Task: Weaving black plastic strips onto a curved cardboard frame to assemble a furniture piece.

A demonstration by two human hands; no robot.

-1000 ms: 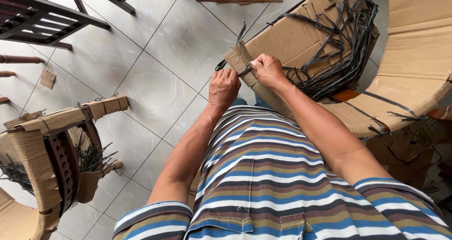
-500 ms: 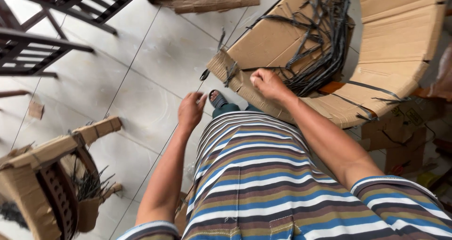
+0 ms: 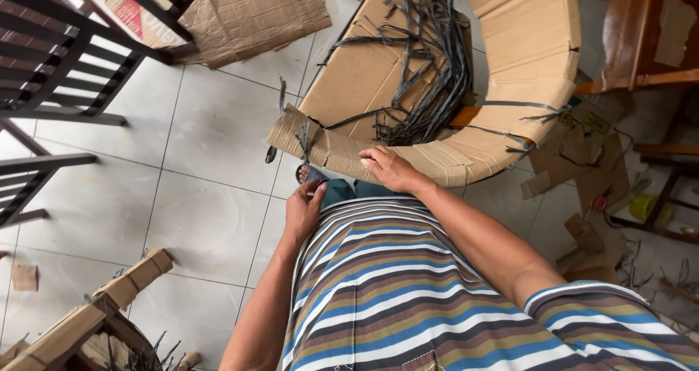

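A curved piece of furniture wrapped in brown cardboard (image 3: 437,163) lies on the tiled floor in front of me. A bundle of black straps (image 3: 429,72) sits inside its curve, and a few straps trail over the cardboard end (image 3: 295,134). My right hand (image 3: 389,168) lies palm down on the near cardboard rim, fingers curled over its edge. My left hand (image 3: 304,211) is drawn back to my waist. It holds nothing, and its fingertips touch my teal shorts beside the striped shirt (image 3: 386,291).
Dark slatted wooden chairs (image 3: 51,65) stand at the left. A flat cardboard sheet (image 3: 255,14) lies at the top. A cardboard-wrapped frame (image 3: 109,298) is at the lower left. Cardboard scraps (image 3: 575,160) and wooden furniture (image 3: 641,36) crowd the right.
My left hand has let go of the cardboard end and dropped back to my waist. My right hand has slid along the rim toward me. The view has tilted, showing more of the curved piece.
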